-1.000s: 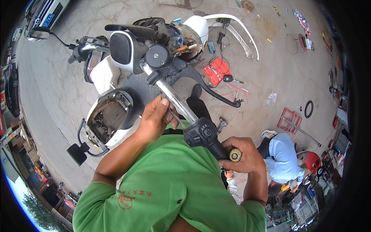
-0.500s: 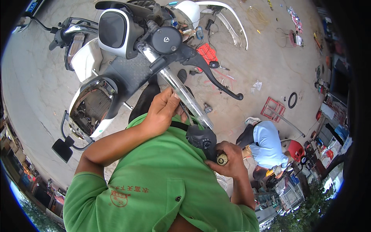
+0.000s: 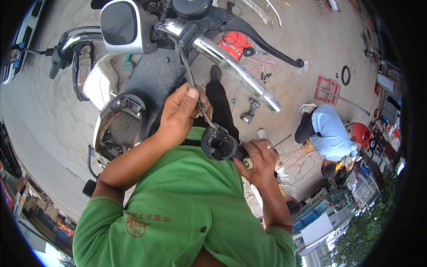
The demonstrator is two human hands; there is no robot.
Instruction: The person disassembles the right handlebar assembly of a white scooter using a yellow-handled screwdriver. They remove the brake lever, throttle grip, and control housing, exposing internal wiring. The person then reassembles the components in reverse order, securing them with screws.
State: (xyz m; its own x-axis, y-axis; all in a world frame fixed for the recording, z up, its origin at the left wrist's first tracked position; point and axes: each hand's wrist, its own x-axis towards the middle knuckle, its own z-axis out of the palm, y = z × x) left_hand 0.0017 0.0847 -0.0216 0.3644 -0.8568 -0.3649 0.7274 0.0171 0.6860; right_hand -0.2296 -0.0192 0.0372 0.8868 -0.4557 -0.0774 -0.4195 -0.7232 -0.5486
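Observation:
My left hand (image 3: 180,111) is closed, pinching a dark sheathed cable (image 3: 190,73) that runs down from the scooter's handlebar (image 3: 238,73). The cable leads into a black handlebar switch housing (image 3: 218,144), whose round hollow opening faces up in front of my shirt. My right hand (image 3: 259,162) grips the black stub of that housing. It also holds a screwdriver; the pale handle end (image 3: 248,163) shows by the thumb and a thin shaft (image 3: 283,140) sticks out beyond the fingers. The housing is apart from the bare chrome bar end.
A brake lever (image 3: 267,42) juts from the handlebar. On the ground lie a cordless drill (image 3: 250,111), a red tool case (image 3: 235,46) and a red metal frame (image 3: 327,90). A person in light blue (image 3: 331,133) bends at the right; another in white (image 3: 287,180) is below my right hand.
The switch housing has come away from near the bar end and turned, so its hollow side now shows. The cable is pulled into view. My view has shifted; the handlebar sits higher.

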